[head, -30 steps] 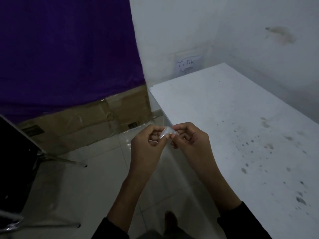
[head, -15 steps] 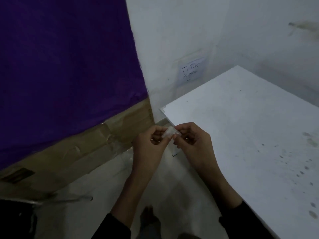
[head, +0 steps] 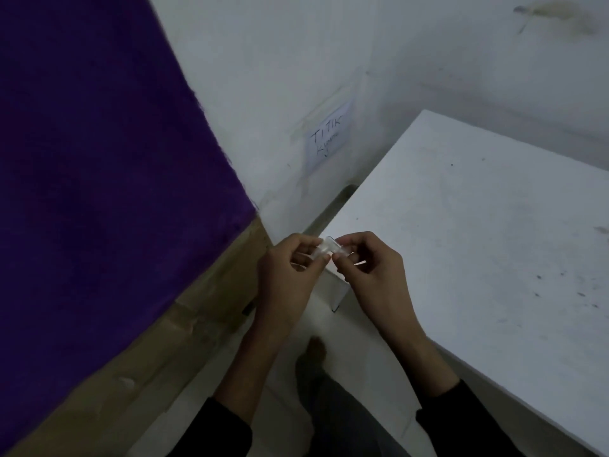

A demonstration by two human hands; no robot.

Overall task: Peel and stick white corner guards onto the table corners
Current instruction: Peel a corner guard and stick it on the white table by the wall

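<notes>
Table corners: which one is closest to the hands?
The near corner, just behind the left hand and right hand, which pinch the corner guard in front of it. The far corner sits back by the wall.
</notes>
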